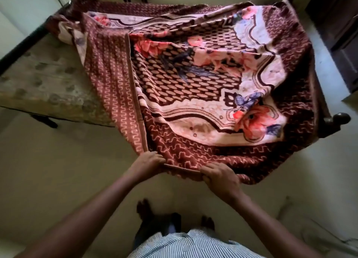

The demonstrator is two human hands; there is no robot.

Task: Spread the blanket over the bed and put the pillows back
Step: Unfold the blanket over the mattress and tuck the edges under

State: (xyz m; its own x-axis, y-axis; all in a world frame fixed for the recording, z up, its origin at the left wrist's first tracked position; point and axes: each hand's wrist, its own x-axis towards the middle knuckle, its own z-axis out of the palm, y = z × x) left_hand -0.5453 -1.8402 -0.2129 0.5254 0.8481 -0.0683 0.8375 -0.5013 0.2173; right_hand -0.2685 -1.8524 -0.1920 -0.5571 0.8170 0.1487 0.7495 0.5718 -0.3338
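Note:
A maroon and pink blanket (193, 79) with roses and butterflies lies partly folded over the right part of the bed, its near edge hanging off the side toward me. My left hand (149, 161) grips that near hem at a folded corner. My right hand (220, 177) grips the same hem a little to the right. The left part of the mattress (44, 79) lies bare, with a worn grey-green pattern. No pillows are in view.
The dark bed frame has a rail along the far left (25, 44) and a rounded post at the near right corner (341, 119). A dark wooden cabinet (341, 25) stands at the right. Pale floor (58, 170) lies around my feet.

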